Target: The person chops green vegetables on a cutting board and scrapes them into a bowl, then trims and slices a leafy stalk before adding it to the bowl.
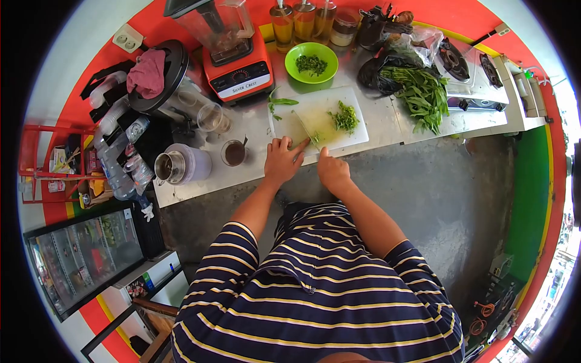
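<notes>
On the white cutting board [351,130] lies a knife [304,126], its blade angled up and left from my right hand [334,172], whose fingers are wrapped round the handle. My left hand [282,160] rests at the board's lower left edge, fingertips close to the blade over a few bits of greens [315,138]. Whether it pinches a piece is too small to tell. A pile of chopped greens [344,117] sits on the right of the board, and a green sprig [282,101] lies at its upper left. Behind the board stands a green bowl [311,51] with chopped greens inside.
A red blender [239,71] stands behind left, with a cup of dark liquid [233,153] and a lidless jug [192,163] nearer me. Leafy greens [425,100] spill from a black bag at right, beside a gas stove [478,91]. Bottles [282,27] line the back.
</notes>
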Available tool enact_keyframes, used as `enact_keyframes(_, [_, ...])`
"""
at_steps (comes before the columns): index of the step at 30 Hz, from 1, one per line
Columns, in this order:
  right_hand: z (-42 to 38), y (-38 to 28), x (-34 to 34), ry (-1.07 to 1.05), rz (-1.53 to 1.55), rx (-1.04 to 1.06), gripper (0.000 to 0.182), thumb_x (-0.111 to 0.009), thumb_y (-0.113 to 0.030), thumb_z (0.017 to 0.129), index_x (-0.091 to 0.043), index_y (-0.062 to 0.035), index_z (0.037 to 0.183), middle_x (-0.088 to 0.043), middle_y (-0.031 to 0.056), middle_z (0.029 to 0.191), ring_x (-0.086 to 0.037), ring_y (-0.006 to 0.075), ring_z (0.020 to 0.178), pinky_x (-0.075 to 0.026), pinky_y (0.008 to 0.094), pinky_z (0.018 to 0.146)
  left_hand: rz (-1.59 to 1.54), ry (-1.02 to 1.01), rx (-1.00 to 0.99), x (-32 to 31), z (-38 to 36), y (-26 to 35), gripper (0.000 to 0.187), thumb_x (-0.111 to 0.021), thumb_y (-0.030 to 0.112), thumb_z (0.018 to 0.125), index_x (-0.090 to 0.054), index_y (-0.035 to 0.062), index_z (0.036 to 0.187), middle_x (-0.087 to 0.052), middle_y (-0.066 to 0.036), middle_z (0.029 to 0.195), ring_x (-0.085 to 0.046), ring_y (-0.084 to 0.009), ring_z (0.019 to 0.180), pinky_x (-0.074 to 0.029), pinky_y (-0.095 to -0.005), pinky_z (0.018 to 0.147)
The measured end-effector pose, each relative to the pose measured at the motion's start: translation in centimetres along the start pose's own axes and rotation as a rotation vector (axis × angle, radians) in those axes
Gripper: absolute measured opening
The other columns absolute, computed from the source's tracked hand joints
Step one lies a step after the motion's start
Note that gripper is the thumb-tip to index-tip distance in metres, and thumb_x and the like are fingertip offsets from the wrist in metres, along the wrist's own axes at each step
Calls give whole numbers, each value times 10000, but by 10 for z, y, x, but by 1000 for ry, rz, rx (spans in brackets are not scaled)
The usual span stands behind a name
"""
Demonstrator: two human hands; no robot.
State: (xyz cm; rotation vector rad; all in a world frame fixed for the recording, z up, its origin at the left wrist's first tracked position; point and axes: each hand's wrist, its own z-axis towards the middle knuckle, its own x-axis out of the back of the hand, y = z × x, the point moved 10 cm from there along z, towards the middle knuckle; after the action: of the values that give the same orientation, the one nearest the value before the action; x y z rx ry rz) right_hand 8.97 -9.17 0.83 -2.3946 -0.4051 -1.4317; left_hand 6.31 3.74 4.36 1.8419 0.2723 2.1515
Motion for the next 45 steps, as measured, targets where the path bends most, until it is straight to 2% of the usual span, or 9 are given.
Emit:
enact_keyframes(9, [10,3,9,26,27,46,221,-477,-152,990,-452,-32,1174,-744,214,957,-745,356,903,-596,452,782,-18,6,74,1,0,5,475,-585,295,936,-594,338,1408,-477,-87,1056,-435,-289,1022,-355,-412,898])
enact_keyframes(14, [11,52,15,36,220,-110,302,-494,-129,964,-402,-8,1226,-704,294,1023,-707,428,974,-564,509,847,-12,-20,6,-6,15,19,505,-579,222,939,-567,305,1437,-496,-87,1114,-439,-279,1069,-347,-410,943])
enact_keyframes(18, [12,64,33,120,315,-104,250,-481,-131,946,-450,-3,1159,-693,318,1000,-689,471,959,-548,545,842,-29,-49,-9,-8,27,32,589,-596,195,919,-502,311,1489,-513,-91,1182,-437,-282,1100,-351,-423,955])
enact_keyframes(26, [7,31,27,55,240,63,256,-488,-124,939,-463,9,1157,-694,313,994,-692,468,940,-551,543,841,-232,-59,98,4,8,10,545,-642,157,875,-503,82,1396,-519,-150,1343,-507,-340,1251,-422,-488,1005])
enact_keyframes(30, [9,28,14,54,157,57,327,-505,-93,945,-446,22,1245,-712,272,1007,-708,430,953,-575,509,821,-142,-72,-18,11,-10,5,604,-648,158,874,-471,123,1450,-461,-152,1466,-446,-339,1370,-408,-481,1085])
enact_keyframes(32, [10,26,13,30,122,56,355,-520,-87,943,-435,26,1269,-719,254,1004,-716,414,949,-583,491,811,-10,-185,-21,-3,-18,0,669,-653,166,875,-429,188,1505,-344,-126,1590,-352,-317,1464,-361,-444,1170])
enact_keyframes(38, [17,16,8,39,17,73,384,-573,-88,931,-433,30,1269,-735,217,985,-735,374,916,-599,445,788,-21,-497,188,0,-16,2,727,-609,146,900,-344,298,1560,-199,-32,1672,-268,-288,1514,-467,-422,1109])
enact_keyframes(43, [36,14,29,40,-21,134,396,-588,-86,918,-425,26,1260,-735,219,977,-735,378,913,-599,443,790,25,-488,169,-17,-20,-2,762,-581,127,908,-286,323,1582,-143,-7,1689,-235,-270,1529,-498,-410,1077])
enact_keyframes(45, [30,16,32,38,-58,121,258,-497,-155,978,-478,0,1184,-747,194,941,-747,349,893,-608,436,738,32,-501,190,-16,-17,-9,773,-577,121,908,-272,326,1588,-126,-4,1693,-228,-268,1532,-491,-407,1086])
